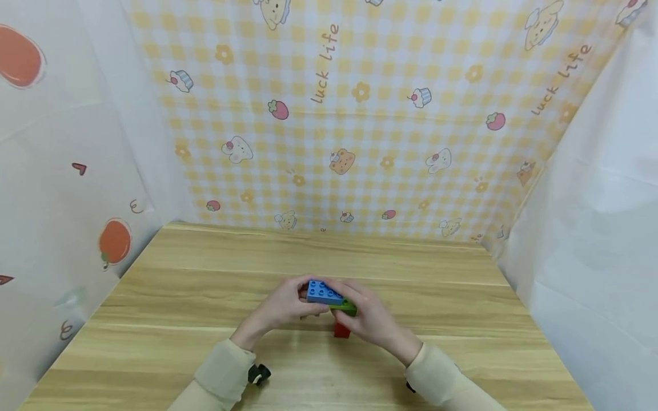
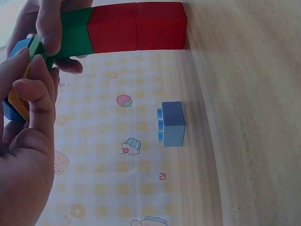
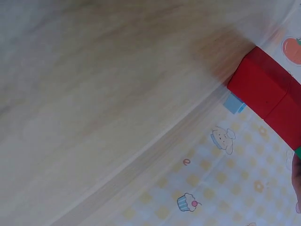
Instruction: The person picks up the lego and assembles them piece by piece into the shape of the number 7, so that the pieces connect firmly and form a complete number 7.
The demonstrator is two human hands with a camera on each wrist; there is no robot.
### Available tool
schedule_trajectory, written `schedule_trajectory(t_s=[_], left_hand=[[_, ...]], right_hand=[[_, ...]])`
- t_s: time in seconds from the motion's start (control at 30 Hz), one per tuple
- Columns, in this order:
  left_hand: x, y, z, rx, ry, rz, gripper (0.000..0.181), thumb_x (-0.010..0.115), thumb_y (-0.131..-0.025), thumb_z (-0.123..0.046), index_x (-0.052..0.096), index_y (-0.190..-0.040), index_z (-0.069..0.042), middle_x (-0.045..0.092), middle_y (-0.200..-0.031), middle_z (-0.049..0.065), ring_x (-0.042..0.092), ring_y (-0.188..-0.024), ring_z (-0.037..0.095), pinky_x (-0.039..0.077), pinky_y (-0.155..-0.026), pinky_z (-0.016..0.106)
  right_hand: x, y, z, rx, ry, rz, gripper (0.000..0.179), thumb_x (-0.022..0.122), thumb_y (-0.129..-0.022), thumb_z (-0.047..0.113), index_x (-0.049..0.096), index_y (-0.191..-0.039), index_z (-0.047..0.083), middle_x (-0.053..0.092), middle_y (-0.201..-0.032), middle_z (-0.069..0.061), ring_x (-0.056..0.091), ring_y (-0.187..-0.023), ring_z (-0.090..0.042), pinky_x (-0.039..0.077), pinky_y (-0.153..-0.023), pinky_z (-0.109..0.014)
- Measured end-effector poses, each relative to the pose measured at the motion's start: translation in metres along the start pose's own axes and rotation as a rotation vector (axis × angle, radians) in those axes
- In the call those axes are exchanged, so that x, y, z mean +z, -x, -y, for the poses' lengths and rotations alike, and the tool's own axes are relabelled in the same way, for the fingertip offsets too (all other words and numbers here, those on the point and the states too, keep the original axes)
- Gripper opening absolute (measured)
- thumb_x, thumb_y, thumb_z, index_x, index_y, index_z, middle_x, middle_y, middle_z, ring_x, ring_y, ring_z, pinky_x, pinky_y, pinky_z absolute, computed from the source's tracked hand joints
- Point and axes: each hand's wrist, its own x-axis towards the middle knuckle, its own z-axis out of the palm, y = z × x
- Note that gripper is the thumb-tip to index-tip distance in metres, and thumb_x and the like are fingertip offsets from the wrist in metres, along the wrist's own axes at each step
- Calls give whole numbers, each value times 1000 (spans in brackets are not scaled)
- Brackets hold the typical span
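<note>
Both hands meet round a stack of toy building bricks in the head view. My left hand [image 1: 284, 305] grips the left end of a studded blue brick [image 1: 323, 292], its thumb along the front. My right hand [image 1: 371, 315] holds the right end, its fingers over the blue brick and its thumb at a light green brick [image 1: 349, 309] below. Under them, a red brick [image 1: 341, 329] shows. The left wrist view has two red bricks [image 2: 136, 27] in a column under a dark green brick [image 2: 77, 33], and an orange brick [image 2: 19, 101] by the left fingers.
A loose blue brick [image 2: 173, 125] stands on the wooden table [image 1: 205, 274], apart from the red column. A yellow checked cloth [image 1: 360, 131] hangs behind the table's back edge, with white sheets [image 1: 591, 228] at both sides. A small black object [image 1: 259, 374] shows by the left cuff.
</note>
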Motion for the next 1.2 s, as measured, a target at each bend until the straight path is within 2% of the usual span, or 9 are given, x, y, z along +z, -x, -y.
schedule_trajectory(t_s=[0.07, 0.17, 0.37, 0.53, 0.8, 0.9, 1.03, 1.2], left_hand=[[0, 0, -1, 1, -5, 4, 46, 67, -78, -19, 49, -120, -17, 62, -88, 4, 57, -61, 19, 45, -47, 38], [0, -2, 6, 15, 12, 10, 47, 67, -78, -20, 49, -121, -17, 63, -89, 5, 57, -60, 19, 45, -46, 37], [0, -2, 8, 36, 59, 22, 46, 67, -78, -21, 49, -120, -17, 63, -89, 9, 55, -59, 17, 45, -47, 39], [0, -2, 5, 13, 85, 33, 46, 67, -78, -19, 49, -120, -15, 62, -93, 9, 55, -61, 18, 47, -49, 36], [0, 3, -17, -47, 110, 43, 45, 65, -79, -11, 48, -121, -8, 62, -94, 10, 56, -67, 20, 47, -53, 29], [0, 3, -22, -54, 115, 44, 46, 65, -79, -9, 48, -121, -7, 61, -95, 10, 58, -72, 25, 48, -57, 34], [1, 3, -19, -49, 139, 44, 47, 66, -78, -8, 47, -121, -7, 61, -98, 10, 58, -80, 34, 47, -64, 46], [1, -1, -5, -52, 168, 32, 48, 68, -77, -15, 48, -121, -9, 61, -97, 12, 57, -83, 36, 48, -64, 42]], right_hand=[[0, 0, 2, -9, -7, -22, 59, 63, -77, 9, 40, -132, 15, 50, -115, 2, 52, -95, -10, 46, -73, -21], [1, 0, 2, -18, -13, -38, 58, 62, -78, 8, 41, -131, 14, 51, -115, 2, 53, -94, -10, 46, -71, -20], [1, 0, 3, -26, -16, -50, 56, 61, -79, 7, 41, -131, 12, 52, -113, 1, 54, -90, -9, 45, -69, -17], [1, 0, 4, -16, -18, -40, 55, 60, -80, 7, 41, -131, 13, 52, -114, 1, 54, -90, -9, 45, -69, -17], [1, 0, 4, -10, -13, -43, 55, 60, -80, 8, 42, -131, 14, 54, -111, 1, 54, -85, -7, 44, -67, -15], [1, 0, 3, -16, -24, -49, 54, 59, -80, 8, 42, -131, 13, 55, -111, 1, 54, -85, -7, 44, -67, -14], [2, 1, 3, -24, -35, -63, 54, 59, -79, 7, 43, -130, 12, 55, -111, 0, 54, -87, -8, 44, -69, -14], [3, 1, 2, -27, -32, -76, 55, 59, -78, 5, 42, -130, 11, 54, -110, 0, 54, -86, -8, 44, -68, -15]])
